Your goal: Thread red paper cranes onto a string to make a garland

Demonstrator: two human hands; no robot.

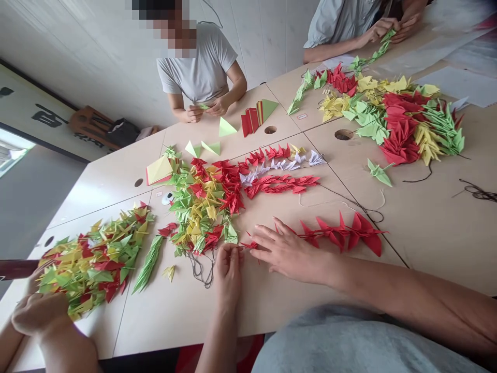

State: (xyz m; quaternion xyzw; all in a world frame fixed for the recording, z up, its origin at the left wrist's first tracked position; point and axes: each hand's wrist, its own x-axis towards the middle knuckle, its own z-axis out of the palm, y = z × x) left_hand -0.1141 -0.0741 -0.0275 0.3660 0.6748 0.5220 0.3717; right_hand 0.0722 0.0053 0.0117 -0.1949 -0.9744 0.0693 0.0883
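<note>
Left hand [229, 269] pinches red paper strand [338, 233] at its left end; long axis runs rightward. Right hand [289, 248] spread over it, nearer the bulk.

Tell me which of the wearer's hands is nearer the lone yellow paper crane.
Left. The left hand is to the right of the yellow paper crane; the right hand is farther right, by the red crane string.

Right hand [287, 251]'s spread over a string of red paper cranes [339, 235], left hand [229, 267]'s pinching its end, just beside a big messy multicolored heap [205, 207] on the table [174, 311].
</note>
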